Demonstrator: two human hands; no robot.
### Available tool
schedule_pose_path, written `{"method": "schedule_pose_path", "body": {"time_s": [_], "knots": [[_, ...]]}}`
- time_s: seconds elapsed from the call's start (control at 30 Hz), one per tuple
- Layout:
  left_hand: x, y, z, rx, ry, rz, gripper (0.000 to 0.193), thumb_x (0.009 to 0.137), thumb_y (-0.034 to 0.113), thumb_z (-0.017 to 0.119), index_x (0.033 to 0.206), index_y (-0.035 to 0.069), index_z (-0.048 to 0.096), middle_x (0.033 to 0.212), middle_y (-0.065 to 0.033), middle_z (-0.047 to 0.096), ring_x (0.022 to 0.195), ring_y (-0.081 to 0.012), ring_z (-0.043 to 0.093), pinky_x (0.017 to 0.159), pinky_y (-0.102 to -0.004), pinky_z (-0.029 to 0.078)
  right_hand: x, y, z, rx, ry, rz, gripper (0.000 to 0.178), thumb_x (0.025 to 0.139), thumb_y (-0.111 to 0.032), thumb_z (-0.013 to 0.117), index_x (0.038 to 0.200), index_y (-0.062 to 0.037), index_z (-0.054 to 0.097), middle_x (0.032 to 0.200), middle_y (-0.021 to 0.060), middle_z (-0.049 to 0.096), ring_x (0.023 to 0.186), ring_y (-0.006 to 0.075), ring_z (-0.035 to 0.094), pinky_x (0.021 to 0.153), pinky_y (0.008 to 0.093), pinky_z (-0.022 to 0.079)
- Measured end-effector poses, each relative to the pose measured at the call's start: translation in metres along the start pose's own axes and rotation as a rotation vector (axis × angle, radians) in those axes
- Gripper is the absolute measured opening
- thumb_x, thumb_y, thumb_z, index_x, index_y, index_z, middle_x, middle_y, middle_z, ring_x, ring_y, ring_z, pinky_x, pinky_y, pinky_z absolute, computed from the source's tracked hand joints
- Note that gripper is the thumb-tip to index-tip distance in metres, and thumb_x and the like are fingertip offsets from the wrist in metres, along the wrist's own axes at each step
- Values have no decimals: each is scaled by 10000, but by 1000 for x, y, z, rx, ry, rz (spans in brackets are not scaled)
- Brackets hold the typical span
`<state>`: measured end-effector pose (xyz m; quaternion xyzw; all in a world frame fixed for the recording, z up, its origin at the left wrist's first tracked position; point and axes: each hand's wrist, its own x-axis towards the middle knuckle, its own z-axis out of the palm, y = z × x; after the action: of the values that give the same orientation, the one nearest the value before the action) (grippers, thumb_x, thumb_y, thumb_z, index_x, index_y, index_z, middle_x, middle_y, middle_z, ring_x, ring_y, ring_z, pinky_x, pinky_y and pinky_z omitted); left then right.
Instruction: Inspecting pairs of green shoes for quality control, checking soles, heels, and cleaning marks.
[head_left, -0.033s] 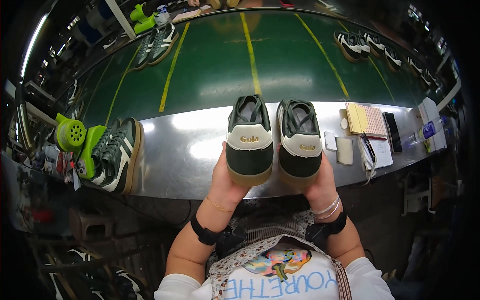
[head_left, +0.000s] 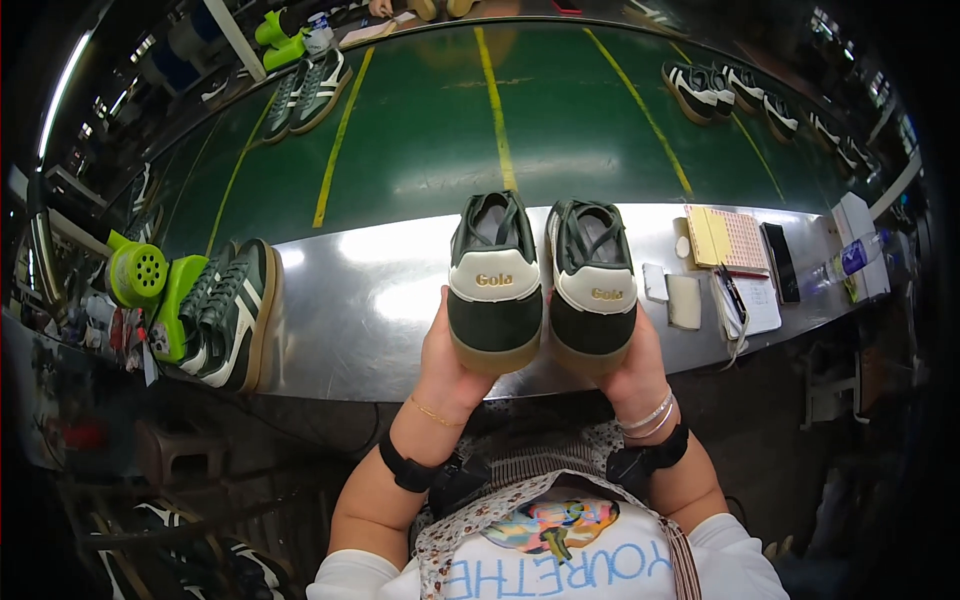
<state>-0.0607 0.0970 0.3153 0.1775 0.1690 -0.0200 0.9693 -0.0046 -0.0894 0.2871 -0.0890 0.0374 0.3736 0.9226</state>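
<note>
Two dark green sneakers are lifted over the near edge of the metal worktop [head_left: 340,345], one to a hand, heels toward the wearer and toes out of sight. The left hand [head_left: 443,362] has its grip closed round the left sneaker [head_left: 494,322] at its outer side and underneath; the right hand [head_left: 637,362] likewise grasps the right sneaker [head_left: 590,328], most of the fingers on both hands being hidden behind the shoes. Each heel carries a smooth off-white tab, curved along its lower edge, with small gold lettering in its middle. Beneath the tab sits a very dark green panel with a matte, suede-like look, and below that a tan gum sole wraps round the heel. The collars are dark green round a greyish lining, with dark laces crossing over the openings. The two stand just beside each other, the right one turned slightly. To the left on the worktop rests another pair of green sneakers [head_left: 237,318] with white side stripes and gum soles, next to a lime-green plastic holder [head_left: 178,315]. Farther off spreads a green surface [head_left: 420,130] with yellow lines.
</note>
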Motion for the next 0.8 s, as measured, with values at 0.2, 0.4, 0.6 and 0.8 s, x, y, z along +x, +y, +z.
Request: {"method": "schedule_pose_path", "body": {"time_s": [0.2,0.4,0.6,0.8], "knots": [[-1,-5,-4,71,21,10,497,997,426,255,1283,74,460,1285,-117,516,1163,-282,512,1003,-437,407,0,0,13,-33,128,-89,405,978,-293,346,1200,-3,519,1162,162,601,1047,286,599,925,417,481],[0,-6,-6,17,-58,-14,484,995,428,264,1266,89,480,1273,-97,529,1147,-267,524,993,-421,417,1,-2,-1,142,-122,-10,537,1001,-431,222,1291,-33,436,1273,144,523,1153,288,526,1001,436,415],[0,-5,1,57,6,-19,491,993,436,267,1269,88,477,1277,-99,527,1150,-267,523,995,-420,415,0,1,15,29,105,-60,392,978,-300,358,1205,-22,515,1164,143,601,1046,274,599,930,417,480],[-6,-3,2,97,-74,-7,545,986,471,256,1290,63,451,1279,-120,520,1160,-269,515,1001,-423,410,3,-3,-8,160,-123,33,546,993,-451,238,1278,-41,457,1271,142,530,1144,291,535,993,441,420]]}}
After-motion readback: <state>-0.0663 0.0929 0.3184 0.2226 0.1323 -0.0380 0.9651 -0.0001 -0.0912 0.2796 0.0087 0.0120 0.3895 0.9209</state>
